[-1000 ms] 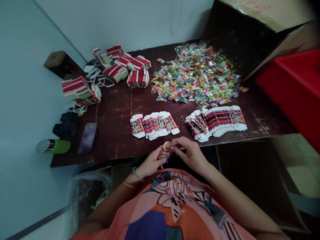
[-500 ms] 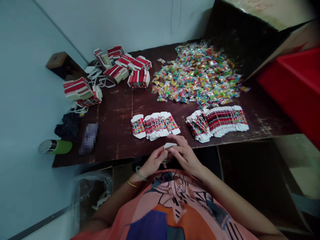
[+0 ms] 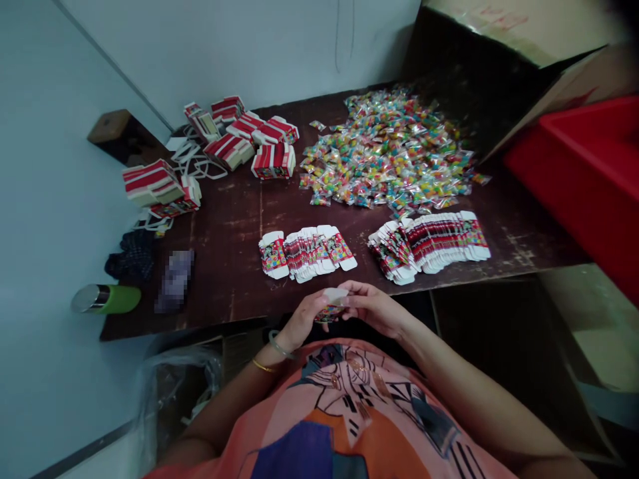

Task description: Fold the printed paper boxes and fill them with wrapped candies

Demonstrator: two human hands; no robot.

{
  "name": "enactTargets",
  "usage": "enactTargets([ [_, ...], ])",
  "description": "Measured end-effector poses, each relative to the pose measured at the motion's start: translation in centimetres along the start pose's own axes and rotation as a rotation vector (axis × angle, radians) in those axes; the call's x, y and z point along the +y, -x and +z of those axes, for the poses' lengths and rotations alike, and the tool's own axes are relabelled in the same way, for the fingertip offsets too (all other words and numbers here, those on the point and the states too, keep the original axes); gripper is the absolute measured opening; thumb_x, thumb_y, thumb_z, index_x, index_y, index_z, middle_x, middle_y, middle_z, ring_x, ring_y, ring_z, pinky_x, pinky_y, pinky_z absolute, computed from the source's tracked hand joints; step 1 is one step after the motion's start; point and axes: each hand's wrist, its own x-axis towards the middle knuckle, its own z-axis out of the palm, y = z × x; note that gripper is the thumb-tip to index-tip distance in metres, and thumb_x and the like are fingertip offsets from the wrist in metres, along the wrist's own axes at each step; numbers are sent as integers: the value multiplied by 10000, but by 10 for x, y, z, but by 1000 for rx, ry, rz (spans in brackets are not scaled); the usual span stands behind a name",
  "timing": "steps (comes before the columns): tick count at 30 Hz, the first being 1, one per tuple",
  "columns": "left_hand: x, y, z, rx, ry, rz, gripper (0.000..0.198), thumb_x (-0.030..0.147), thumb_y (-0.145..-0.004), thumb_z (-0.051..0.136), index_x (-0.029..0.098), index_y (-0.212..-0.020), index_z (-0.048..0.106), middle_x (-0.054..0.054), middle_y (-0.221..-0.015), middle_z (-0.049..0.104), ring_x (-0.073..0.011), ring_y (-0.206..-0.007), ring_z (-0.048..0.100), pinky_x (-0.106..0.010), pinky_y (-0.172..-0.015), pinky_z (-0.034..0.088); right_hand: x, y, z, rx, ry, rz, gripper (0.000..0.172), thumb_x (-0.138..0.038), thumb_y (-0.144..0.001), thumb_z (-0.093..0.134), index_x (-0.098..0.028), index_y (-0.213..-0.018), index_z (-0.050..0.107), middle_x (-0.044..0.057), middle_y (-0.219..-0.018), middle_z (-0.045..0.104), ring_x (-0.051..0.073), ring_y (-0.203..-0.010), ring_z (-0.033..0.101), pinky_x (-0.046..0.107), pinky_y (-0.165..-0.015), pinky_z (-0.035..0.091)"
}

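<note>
Between my two hands, just off the table's front edge, is a small printed candy box (image 3: 329,313) with a white flap at its top. My left hand (image 3: 302,320) is closed on the box's left side. The fingers of my right hand (image 3: 372,307) grip it at the right, by the white flap. Right in front of my hands lies a fanned row of flat printed boxes (image 3: 312,253). A second, longer fanned row of flat boxes (image 3: 439,241) lies to the right. Behind both spreads a heap of small clear-wrapped candies (image 3: 389,153).
Bundled red and white cartons (image 3: 152,183) stand at the table's back left, with white straps (image 3: 192,159) among them. A green bottle (image 3: 117,299), a dark cloth (image 3: 130,256) and a blurred-out item (image 3: 174,281) lie at left. A red bin (image 3: 564,166) juts in at right.
The box has turned in my hands, so its printed side and white flap show more. My right fingers have shifted to the flap's right edge. The view has moved slightly.
</note>
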Motion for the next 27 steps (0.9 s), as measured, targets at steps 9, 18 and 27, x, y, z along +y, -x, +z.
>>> enactTargets([
  [9,7,-9,4,24,114,4,367,360,-818,465,112,-994,670,-76,-815,657,-204,-745,582,-260,-537,479,-26,2,17,-74,827,-496,247,-292,-896,555,-256,-1094,699,56,-1018,611,147,-857,597,286,-740,514],
  [18,-4,1,8,-68,12,-69,499,359,-848,577,185,-1306,485,-87,-1062,637,-195,-863,582,-244,-622,470,-17,-3,-8,62,736,-409,202,-349,-825,647,-209,-933,744,54,-893,687,157,-771,637,298,-706,529],
  [27,4,-19,-1,-226,-105,-119,450,388,-845,582,197,-1250,531,-70,-1058,591,-180,-845,573,-237,-603,464,-5,10,-24,146,879,-575,197,-310,-857,617,-260,-1010,732,60,-990,690,184,-905,637,338,-816,513],
])
